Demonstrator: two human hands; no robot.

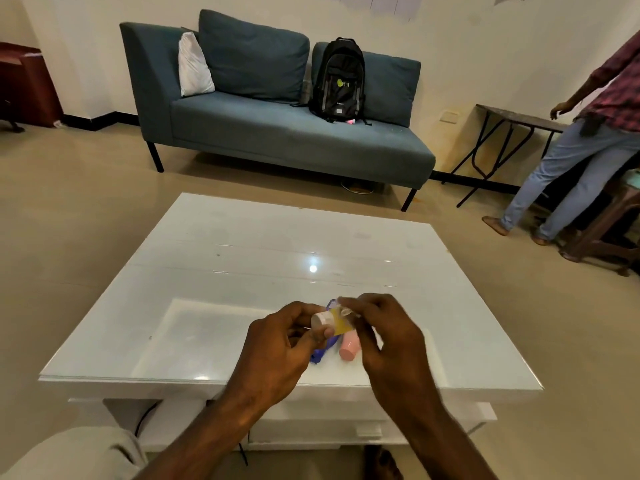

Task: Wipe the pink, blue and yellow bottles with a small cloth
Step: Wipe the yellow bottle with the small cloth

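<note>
You've got a yellow bottle (338,323) with a white cap, a pink bottle (349,347), a blue bottle (323,351). Table (242,258) is glossy white. Sofa (277,133) teal-blue with a white pillow (194,65); backpack (338,79) black with a lime-green logo. Bystander's shirt (620,88) is red plaid, jeans (568,168) light blue. Floor (69,202) beige

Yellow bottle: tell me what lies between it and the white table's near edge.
In the head view, below the yellow bottle lie the blue bottle and pink bottle on the white table, partly covered by the left hand.
</note>
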